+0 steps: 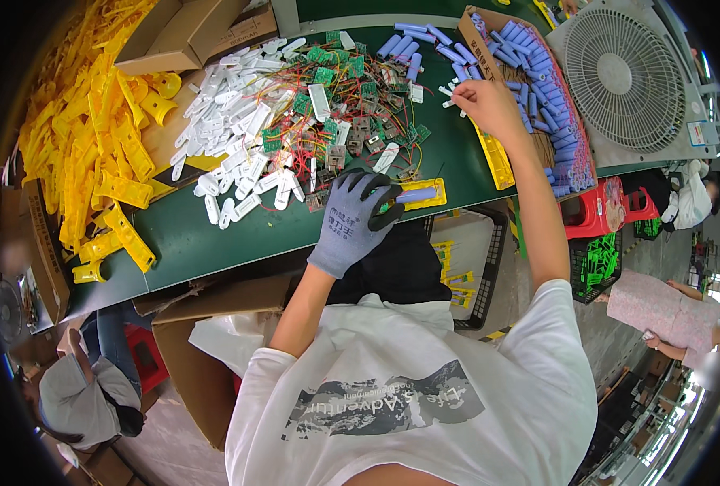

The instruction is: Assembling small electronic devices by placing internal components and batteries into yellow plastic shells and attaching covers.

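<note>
Yellow case [440, 187]: table's [174, 236] near edge, battery [415, 195] inside, right of left hand [356, 217].
Left hand: gloved, curled at the case; grip hidden.
Right hand [489, 104]: fingertips together at white pieces [447, 104] beyond the case; hold unclear.

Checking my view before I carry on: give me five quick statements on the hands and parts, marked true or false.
1. The left hand wears a grey glove. True.
2. The right hand is gloved too. False: it is bare.
3. A purple cell lies in the yellow casing beside the left hand. True.
4. The heap of yellow casings is at the picture's right. False: it is at the left.
5. The cardboard box of purple cells is open. True.
</note>
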### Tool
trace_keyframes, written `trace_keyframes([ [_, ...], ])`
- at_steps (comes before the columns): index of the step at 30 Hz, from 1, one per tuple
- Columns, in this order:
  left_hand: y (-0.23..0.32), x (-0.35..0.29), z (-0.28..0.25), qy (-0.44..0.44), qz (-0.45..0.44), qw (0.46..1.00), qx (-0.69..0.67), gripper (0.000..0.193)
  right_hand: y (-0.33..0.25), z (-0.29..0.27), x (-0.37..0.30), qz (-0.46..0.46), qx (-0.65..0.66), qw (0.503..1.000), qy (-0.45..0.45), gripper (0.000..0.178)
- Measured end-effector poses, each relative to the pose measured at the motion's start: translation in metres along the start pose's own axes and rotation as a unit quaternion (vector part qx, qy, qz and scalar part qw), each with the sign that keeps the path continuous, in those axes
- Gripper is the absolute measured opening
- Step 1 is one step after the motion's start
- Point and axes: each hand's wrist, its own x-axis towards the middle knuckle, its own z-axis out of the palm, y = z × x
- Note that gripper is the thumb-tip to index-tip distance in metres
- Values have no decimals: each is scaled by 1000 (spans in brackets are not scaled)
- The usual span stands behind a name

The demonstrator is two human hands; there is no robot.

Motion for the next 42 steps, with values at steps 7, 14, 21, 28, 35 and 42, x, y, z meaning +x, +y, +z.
trace_keyframes([
  [7, 1, -1, -1, 0, -10, 1000, -1, 29, 17, 14, 30, -14, -50, 998, -20, 16],
  [14, -1, -2, -1, 5, -8, 1000, -1, 28, 9, 11, 37, 29, -88, 995, -32, 19],
  [21, 0, -2, 0, 9, -10, 1000, -5, 28, 8, 29, 22, 65, -137, 986, 75, 18],
  [28, -1, -2, 2, 12, -1, 1000, -18, 30, -3, 40, 10, -38, -263, 958, 103, 16],
  [35, -2, -6, -1, 22, -15, 1000, -8, 30, -36, 1, -37, -310, -162, 903, 251, 17],
  [42, 8, -2, -6, 44, 10, 999, 13, 36, -36, 10, -124, -349, -151, 906, 187, 26],
])
